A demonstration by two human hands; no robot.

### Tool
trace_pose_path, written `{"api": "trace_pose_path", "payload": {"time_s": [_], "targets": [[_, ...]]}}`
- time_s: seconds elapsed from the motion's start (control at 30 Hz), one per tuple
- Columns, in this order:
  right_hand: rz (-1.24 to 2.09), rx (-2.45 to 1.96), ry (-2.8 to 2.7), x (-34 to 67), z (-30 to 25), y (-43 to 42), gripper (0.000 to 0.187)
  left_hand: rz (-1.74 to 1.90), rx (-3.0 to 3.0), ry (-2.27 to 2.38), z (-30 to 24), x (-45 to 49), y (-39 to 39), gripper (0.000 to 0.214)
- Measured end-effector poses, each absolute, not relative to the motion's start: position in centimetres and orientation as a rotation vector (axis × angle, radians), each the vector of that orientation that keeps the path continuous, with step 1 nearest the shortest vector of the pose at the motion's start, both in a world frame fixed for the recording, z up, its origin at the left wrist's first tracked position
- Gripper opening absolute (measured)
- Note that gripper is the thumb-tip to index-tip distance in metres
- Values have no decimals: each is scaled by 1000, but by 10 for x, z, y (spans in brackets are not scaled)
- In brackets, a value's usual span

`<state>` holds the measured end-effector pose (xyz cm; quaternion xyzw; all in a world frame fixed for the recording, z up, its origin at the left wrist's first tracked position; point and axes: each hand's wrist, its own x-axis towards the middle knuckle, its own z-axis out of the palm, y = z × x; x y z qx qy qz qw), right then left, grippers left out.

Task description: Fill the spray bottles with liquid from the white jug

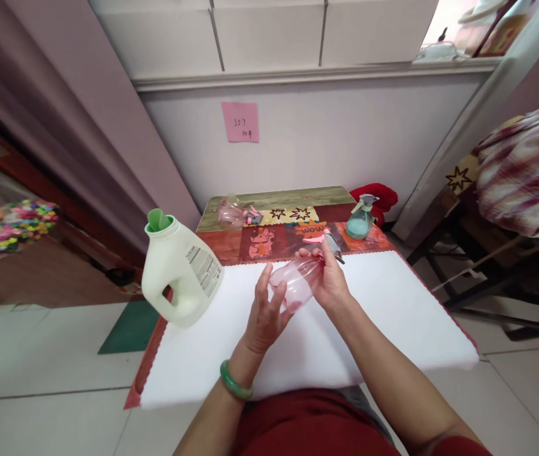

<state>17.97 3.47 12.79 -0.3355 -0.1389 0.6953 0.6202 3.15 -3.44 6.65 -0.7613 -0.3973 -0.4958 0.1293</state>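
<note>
A clear pink spray bottle (pixel 298 282) is held tilted above the white cloth, its base toward the left and its pink-and-grey spray head (pixel 330 244) toward the upper right. My right hand (pixel 330 278) wraps round the neck just below the head. Around the base curl the spread fingers of my left hand (pixel 266 310), which bears a green bangle at the wrist. To the left stands a large pale-green jug (pixel 183 269) without a cap on its mouth. A spray bottle with teal liquid (pixel 359 221) stands upright at the back right.
Another pink spray bottle (pixel 232 213) lies on its side at the table's back left. White cloth (pixel 212 361) covers the front of the table. A pink paper note (pixel 240 122) is on the wall behind. A dark stool (pixel 501 285) stands at the right.
</note>
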Motion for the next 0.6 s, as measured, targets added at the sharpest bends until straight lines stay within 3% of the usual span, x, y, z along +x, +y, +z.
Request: {"api": "trace_pose_path", "payload": {"time_s": [0.2, 0.33, 0.43, 0.5, 0.6], "targets": [[1675, -776, -344, 168, 120, 13, 53, -1379, -2143, -1049, 58, 16, -51, 76], [1683, -762, -415, 168, 117, 7, 50, -1519, -2132, -1198, 56, 16, -61, 80], [1623, -747, -517, 168, 118, 3, 47, -2301, -2100, -1831, 61, 23, -64, 91], [1565, -747, -606, 169, 120, 1, 45, -2903, -1918, -2300, 67, 27, -65, 80], [1542, -736, -752, 173, 125, 0, 44, -3223, -1985, -2652, 75, 32, -63, 66]]}}
